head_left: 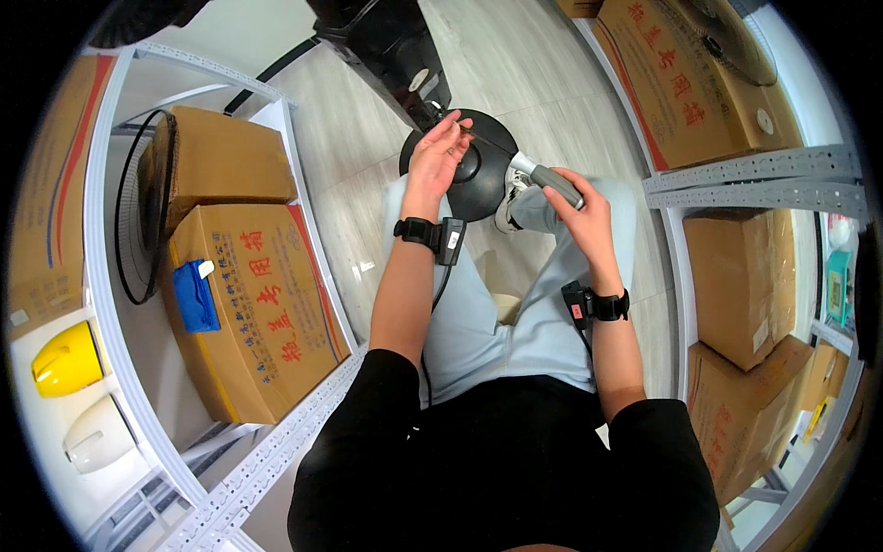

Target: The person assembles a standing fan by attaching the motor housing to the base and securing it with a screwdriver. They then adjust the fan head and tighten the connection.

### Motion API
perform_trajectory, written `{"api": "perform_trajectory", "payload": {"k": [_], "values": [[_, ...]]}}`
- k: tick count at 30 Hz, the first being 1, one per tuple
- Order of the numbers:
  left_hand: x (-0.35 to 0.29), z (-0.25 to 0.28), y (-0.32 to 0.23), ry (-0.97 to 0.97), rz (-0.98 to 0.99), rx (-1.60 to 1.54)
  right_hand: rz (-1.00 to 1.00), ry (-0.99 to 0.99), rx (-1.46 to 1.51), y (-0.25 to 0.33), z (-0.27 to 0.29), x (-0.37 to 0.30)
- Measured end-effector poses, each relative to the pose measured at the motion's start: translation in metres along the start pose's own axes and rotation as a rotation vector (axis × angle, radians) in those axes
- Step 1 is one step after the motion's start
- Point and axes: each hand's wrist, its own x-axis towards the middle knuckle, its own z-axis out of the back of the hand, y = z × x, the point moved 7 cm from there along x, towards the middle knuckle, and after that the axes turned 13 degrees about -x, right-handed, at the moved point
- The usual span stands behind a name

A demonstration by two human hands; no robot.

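My right hand (579,210) is closed around the grey handle of a screwdriver (555,182), its shaft pointing up and left. Near the shaft's far end is my left hand (441,155), palm up with the fingers curled together. Whatever sits between those fingertips is too small to make out. Just beyond them stands a tall black appliance housing (386,55), low over a round black base (478,189) on the floor. The screwdriver's tip meets the area by my left fingertips, where the exact contact is hidden.
Metal shelving (276,451) with cardboard boxes (267,304) flanks me on the left, with a round fan grille (138,212) and a blue cloth (196,294). More shelving (754,179) and boxes (736,276) line the right. My shoe (510,204) is beside the base.
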Motion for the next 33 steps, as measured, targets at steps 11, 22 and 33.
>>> {"api": "perform_trajectory", "payload": {"k": [11,22,33], "values": [[-0.004,0.016,-0.001,-0.041,0.05,-0.044,0.203,-0.064,-0.146,0.026,-0.005,-0.014],[-0.003,0.014,-0.002,-0.04,0.069,-0.148,0.138,-0.041,-0.174,0.026,-0.015,-0.013],[-0.009,0.016,-0.017,-0.128,-0.031,-0.096,0.024,0.049,0.037,0.001,-0.035,0.005]]}}
